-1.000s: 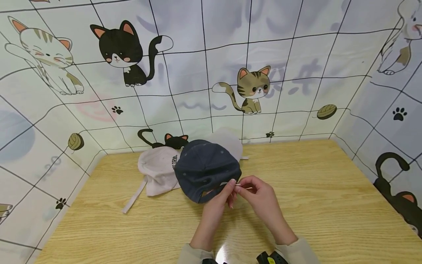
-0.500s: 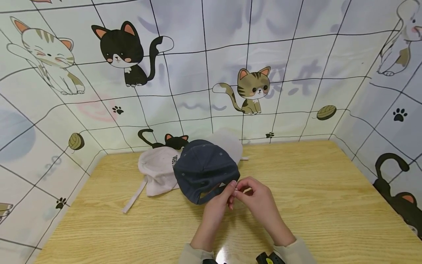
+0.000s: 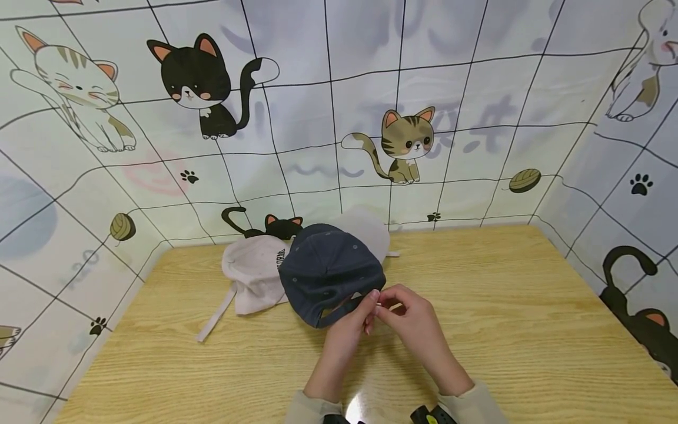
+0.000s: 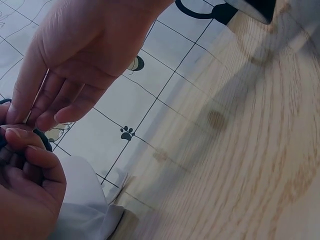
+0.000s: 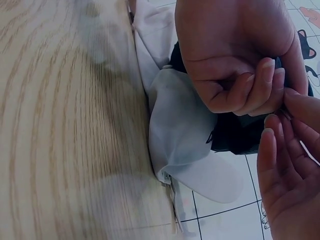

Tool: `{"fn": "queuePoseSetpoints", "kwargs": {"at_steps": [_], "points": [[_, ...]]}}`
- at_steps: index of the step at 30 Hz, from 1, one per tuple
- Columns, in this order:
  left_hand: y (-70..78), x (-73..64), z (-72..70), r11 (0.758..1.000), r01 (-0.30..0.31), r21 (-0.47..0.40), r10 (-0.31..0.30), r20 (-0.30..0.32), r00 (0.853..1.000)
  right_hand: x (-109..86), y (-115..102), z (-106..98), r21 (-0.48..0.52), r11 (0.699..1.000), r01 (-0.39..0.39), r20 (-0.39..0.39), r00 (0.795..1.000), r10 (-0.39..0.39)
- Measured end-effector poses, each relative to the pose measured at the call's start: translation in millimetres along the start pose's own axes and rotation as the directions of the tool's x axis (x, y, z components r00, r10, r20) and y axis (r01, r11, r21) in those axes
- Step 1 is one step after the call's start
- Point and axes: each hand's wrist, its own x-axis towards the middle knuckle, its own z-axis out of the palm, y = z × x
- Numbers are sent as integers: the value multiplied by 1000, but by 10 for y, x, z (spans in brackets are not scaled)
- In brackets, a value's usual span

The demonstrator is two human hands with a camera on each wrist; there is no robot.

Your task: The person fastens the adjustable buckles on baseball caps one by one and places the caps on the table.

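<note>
A navy baseball cap (image 3: 331, 265) is held with its back opening towards me, in the middle of the head view. My left hand (image 3: 346, 333) pinches the cap's back strap (image 3: 341, 312) at its right end, thumb on top. Right beside it, my right hand (image 3: 415, 315) pinches at the same strap end with thumb and index finger. A small shiny bit shows between the fingertips, too small to identify; the fingers hide most of that end. In the right wrist view the dark cap (image 5: 235, 135) lies behind both hands.
A pale pink cap (image 3: 256, 274) with dark lettering lies left of the navy one, its loose strap (image 3: 217, 315) stretching over the wooden table (image 3: 503, 330). Another pale cap (image 3: 368, 232) sits partly hidden behind. Cat-print cloth (image 3: 312, 129) walls the table's back and sides.
The navy cap has shifted slightly left and its back opening shows wider. My right hand has edged slightly left, and the shiny bit at the fingertips shows less.
</note>
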Motion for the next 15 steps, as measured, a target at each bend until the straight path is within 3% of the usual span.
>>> {"fn": "queuePoseSetpoints", "kwargs": {"at_steps": [7,15], "points": [[-10,-10,5,999,28,-36,-29,-11,1000,2,12,8,8,998,58,-15,998,-58],[-10,-8,0,998,21,-67,-20,12,1000,-4,6,13,-14,995,95,-48,994,-96]]}}
